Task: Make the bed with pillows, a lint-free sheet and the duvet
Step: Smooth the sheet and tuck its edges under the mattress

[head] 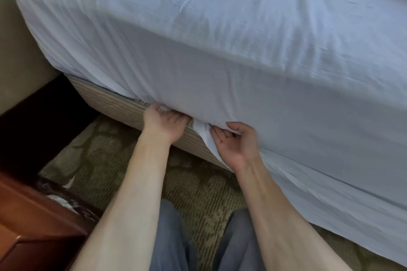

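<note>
Down by the box spring [123,103], the sheet [220,28] lies spread over top and side — left hand [164,120] fingers pinch its hem, right hand [233,142] fingers curl round a loose bunch. Yank unevenly and the tucked corner probably slips back out.

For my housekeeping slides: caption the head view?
Left hand and right hand grip the pale sheet, tucking its edge in above the striped base.
</note>
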`<act>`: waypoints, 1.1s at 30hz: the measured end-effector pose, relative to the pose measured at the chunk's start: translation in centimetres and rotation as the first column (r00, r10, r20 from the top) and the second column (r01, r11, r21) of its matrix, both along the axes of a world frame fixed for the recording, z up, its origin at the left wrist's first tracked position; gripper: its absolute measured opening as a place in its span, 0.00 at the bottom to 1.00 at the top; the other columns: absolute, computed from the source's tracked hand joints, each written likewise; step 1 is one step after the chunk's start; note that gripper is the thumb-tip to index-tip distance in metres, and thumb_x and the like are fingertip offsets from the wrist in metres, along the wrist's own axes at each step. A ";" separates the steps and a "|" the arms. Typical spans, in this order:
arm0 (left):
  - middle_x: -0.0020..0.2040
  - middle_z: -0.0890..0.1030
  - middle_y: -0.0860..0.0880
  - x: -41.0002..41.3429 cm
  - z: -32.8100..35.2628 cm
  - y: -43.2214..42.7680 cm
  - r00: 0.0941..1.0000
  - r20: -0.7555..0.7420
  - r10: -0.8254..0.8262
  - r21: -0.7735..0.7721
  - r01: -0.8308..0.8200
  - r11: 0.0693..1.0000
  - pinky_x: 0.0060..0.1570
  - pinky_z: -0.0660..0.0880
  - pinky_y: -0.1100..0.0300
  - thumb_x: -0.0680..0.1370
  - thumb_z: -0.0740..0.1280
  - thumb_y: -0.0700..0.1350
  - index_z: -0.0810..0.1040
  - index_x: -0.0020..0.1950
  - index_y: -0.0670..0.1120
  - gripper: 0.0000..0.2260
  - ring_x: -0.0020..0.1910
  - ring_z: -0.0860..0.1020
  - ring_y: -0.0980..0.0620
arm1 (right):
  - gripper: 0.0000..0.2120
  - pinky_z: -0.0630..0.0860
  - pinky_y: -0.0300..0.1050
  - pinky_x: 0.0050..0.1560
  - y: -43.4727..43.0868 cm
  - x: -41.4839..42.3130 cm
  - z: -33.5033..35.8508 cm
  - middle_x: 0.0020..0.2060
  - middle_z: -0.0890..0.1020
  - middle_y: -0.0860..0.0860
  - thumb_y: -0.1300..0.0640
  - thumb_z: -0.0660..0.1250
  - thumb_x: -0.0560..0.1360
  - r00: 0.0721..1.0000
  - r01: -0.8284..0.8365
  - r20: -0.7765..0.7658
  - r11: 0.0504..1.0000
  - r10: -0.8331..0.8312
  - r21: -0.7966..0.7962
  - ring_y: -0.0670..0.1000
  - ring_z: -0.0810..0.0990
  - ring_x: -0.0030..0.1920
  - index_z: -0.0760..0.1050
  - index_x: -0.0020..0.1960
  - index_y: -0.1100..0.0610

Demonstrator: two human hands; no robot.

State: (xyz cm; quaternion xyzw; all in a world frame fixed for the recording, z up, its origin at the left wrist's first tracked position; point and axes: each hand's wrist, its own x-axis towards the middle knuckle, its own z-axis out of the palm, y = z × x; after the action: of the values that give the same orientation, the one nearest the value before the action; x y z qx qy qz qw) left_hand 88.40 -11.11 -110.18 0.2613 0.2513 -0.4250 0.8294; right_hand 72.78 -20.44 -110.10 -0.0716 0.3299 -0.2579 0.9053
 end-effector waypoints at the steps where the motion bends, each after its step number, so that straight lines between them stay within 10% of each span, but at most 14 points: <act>1: 0.74 0.69 0.35 0.8 0.0 0.9 0.999 0.004 0.046 0.017 -0.046 0.999 0.76 0.64 0.41 0.84 0.60 0.55 0.61 0.79 0.35 0.31 0.74 0.69 0.37 | 0.14 0.71 0.55 0.73 0.1 0.0 0.1 0.64 0.80 0.61 0.70 0.60 0.75 1.000 -0.003 -0.004 1.000 0.003 0.003 0.60 0.80 0.64 0.77 0.58 0.64; 33: 0.68 0.75 0.38 1.1 -1.0 -0.1 0.984 0.116 0.132 -0.176 -0.111 0.978 0.73 0.67 0.39 0.78 0.59 0.68 0.68 0.76 0.43 0.36 0.67 0.75 0.37 | 0.17 0.71 0.56 0.73 0.4 0.1 0.0 0.63 0.81 0.62 0.70 0.62 0.74 0.999 -0.004 -0.042 1.000 0.004 0.008 0.61 0.80 0.63 0.77 0.62 0.65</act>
State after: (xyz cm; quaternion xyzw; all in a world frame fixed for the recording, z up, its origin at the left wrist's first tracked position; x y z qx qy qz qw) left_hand 89.54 -11.16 -111.20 0.2008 0.1764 -0.3756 0.8874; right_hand 72.89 -20.02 -110.08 -0.0743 0.3498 -0.2532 0.8989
